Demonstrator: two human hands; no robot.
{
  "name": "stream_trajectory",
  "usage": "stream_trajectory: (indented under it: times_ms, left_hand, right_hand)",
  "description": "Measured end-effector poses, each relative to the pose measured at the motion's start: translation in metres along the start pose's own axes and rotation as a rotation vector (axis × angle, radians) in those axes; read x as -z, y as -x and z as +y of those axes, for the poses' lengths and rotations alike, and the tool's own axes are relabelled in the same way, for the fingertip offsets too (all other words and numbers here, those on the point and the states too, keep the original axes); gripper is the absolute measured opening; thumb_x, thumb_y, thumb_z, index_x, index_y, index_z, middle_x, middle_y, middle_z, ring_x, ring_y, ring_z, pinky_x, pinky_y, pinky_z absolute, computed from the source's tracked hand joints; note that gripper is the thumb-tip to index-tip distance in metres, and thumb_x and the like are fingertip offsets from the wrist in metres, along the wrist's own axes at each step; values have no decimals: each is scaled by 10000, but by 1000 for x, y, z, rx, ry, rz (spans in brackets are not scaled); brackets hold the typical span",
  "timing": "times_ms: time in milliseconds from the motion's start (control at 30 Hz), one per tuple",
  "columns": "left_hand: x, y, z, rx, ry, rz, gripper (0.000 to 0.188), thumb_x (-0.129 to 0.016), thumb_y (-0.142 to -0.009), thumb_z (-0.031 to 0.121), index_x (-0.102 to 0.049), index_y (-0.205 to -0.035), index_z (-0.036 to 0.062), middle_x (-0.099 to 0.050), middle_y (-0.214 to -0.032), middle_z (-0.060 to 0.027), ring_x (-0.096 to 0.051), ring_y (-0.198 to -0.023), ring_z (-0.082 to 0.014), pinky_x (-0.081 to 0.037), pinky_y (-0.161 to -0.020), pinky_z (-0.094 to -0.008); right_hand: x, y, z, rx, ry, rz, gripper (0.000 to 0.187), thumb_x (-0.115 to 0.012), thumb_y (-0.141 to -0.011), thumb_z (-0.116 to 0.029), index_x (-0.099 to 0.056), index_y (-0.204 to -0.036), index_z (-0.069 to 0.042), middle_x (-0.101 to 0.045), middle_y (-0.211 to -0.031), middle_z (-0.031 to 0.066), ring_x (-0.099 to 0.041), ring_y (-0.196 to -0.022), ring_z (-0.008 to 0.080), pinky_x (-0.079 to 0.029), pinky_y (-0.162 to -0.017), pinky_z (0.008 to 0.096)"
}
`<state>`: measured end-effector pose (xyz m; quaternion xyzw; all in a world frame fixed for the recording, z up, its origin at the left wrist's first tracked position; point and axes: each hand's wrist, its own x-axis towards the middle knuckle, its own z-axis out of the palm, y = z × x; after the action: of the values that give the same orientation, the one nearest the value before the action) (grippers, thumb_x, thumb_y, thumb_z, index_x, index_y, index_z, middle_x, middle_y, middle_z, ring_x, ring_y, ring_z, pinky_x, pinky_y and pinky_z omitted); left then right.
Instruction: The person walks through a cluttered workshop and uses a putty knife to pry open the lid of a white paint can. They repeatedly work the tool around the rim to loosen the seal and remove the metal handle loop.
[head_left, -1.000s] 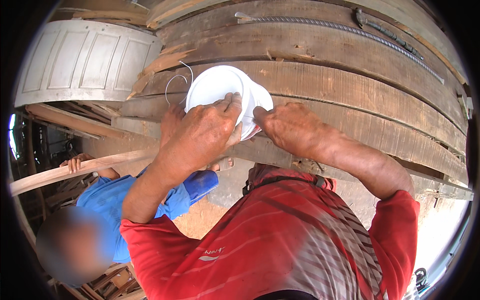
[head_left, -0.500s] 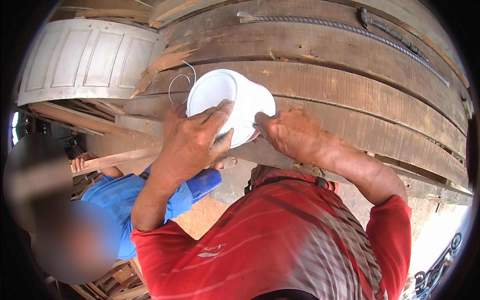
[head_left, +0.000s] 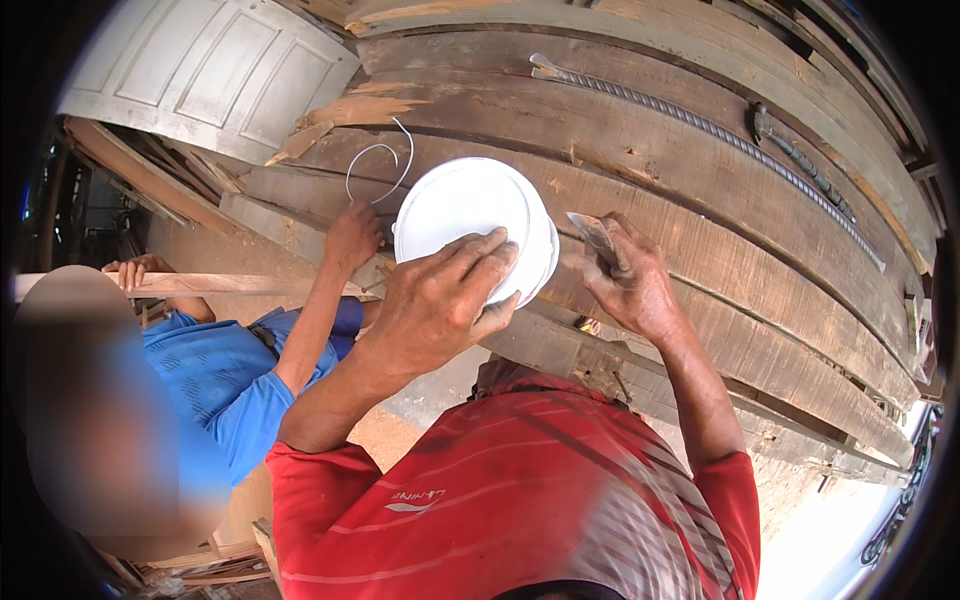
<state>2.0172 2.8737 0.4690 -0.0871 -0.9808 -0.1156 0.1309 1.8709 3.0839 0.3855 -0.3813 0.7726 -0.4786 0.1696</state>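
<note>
My left hand (head_left: 440,300) grips a white plastic bucket (head_left: 465,205) by its side, its round flat face turned toward me, in front of curved weathered wooden planks (head_left: 700,230). The bucket's thin wire handle (head_left: 380,165) sticks out to the left. My right hand (head_left: 630,285) is just right of the bucket, closed on a small flat metal blade (head_left: 592,235) that points up and left toward the rim. A person in a blue shirt (head_left: 215,370) stands at my left, with a hand (head_left: 352,235) raised against the planks beside the bucket.
A ribbed steel bar (head_left: 700,125) lies along the upper planks. A white panelled door (head_left: 210,70) leans at the top left. The other person's second hand (head_left: 135,270) rests on a wooden batten (head_left: 250,285). Sandy ground (head_left: 395,440) shows below.
The bucket has swung right and turned its flat face toward me. My right hand came off the bucket with the blade. The other person's hand rose to the planks.
</note>
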Motion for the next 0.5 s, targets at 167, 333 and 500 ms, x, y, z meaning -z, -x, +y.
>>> stream_trajectory:
  times_ms: [167,333,500]
  left_hand:
    - [-4,7,-5,-35,38,81,487,-873,-778,186,-684,-1186,-1,-740,-1194,-170,-753,-1055,-277,-641,-841,-364]
    - [-9,26,-17,9,175,69,647,-911,-761,343,-678,-1288,49,-702,-1336,-140,-666,-1267,-290,-574,-1022,-434]
    - [-11,74,-56,195,169,50,1134,-924,-610,643,-519,-1513,91,-389,-1649,-205,-334,-1545,-421,-318,-1238,-592]
  right_hand:
    - [10,-43,-12,416,363,-89,557,-811,-872,-375,-665,-1399,-271,-597,-1433,106,-705,-1129,361,-646,-885,465]
    - [20,-63,1,691,645,-183,600,-800,-828,-386,-653,-1407,-319,-551,-1524,15,-652,-1266,280,-653,-918,411]
    - [14,-80,12,871,703,-193,538,-731,-858,-422,-617,-1341,-215,-534,-1569,29,-678,-1254,246,-654,-924,381]
